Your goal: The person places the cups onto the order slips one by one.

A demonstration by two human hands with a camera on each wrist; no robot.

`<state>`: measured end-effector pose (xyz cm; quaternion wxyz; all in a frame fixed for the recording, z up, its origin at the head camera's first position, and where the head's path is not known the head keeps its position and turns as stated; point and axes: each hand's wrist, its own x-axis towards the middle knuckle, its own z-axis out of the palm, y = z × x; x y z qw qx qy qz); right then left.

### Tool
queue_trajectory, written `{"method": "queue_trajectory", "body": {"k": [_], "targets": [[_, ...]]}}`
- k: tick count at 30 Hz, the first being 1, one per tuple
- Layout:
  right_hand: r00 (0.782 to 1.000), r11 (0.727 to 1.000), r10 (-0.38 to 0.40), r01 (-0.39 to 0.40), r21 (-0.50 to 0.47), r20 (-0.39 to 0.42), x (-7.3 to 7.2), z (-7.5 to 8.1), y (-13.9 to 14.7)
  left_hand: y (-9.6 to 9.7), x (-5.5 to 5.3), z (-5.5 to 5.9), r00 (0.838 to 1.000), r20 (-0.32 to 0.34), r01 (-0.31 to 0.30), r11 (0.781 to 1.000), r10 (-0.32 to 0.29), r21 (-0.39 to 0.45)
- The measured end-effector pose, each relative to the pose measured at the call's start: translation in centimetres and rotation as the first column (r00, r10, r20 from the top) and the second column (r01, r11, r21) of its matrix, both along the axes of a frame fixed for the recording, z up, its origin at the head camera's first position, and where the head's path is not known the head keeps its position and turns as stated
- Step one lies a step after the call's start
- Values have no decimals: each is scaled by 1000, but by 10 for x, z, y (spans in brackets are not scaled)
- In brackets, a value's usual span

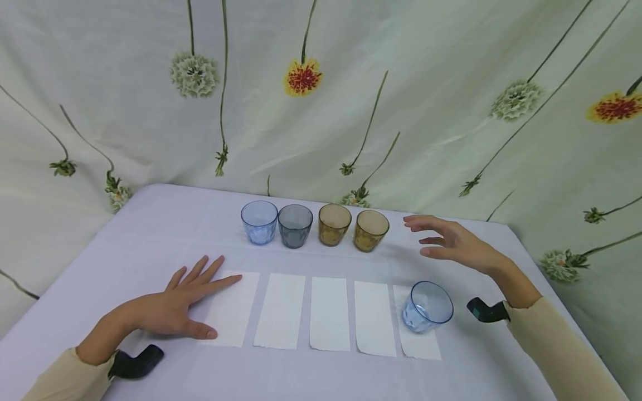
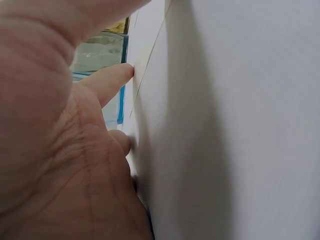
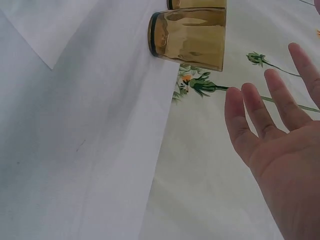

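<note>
My left hand [image 1: 178, 303] rests spread at the left edge of the leftmost white paper [image 1: 234, 312], fingertips over it. Raised above the right side of the table, my right hand [image 1: 456, 242] has loosely bent fingers and holds nothing. Nearest to its fingertips is an amber glass [image 1: 371, 231], also seen in the right wrist view as an amber glass [image 3: 190, 37]. Beside it in a back row stand another amber glass [image 1: 334, 225], a grey glass [image 1: 295, 226] and a blue glass [image 1: 259, 223]. A second blue glass [image 1: 426, 307] stands on the rightmost paper [image 1: 420, 348], below my right hand.
Several white paper strips, among them a middle one [image 1: 329, 314], lie side by side across a white-covered table [image 1: 301, 373]. A flower-printed curtain [image 1: 401, 83] hangs behind the table's back edge. Dark cameras are strapped at both wrists.
</note>
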<state>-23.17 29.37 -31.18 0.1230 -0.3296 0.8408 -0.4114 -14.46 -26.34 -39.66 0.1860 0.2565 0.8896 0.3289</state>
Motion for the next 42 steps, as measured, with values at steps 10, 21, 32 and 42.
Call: {"method": "queue_trajectory", "body": {"k": [10, 21, 32, 42], "targets": [[997, 999, -39, 38, 11, 65, -27, 15, -14, 0, 0, 0, 1000, -10, 4, 1000, -4, 0], [998, 997, -5, 0, 80, 67, -47, 13, -37, 0, 2, -2, 1000, 2, 2, 1000, -2, 9], [995, 989, 2, -18, 147, 102, -66, 7, -54, 1, 0, -2, 1000, -17, 12, 1000, -12, 15], [986, 982, -17, -15, 188, 165, -78, 1, -68, -1, 0, -2, 1000, -8, 8, 1000, -8, 7]]}}
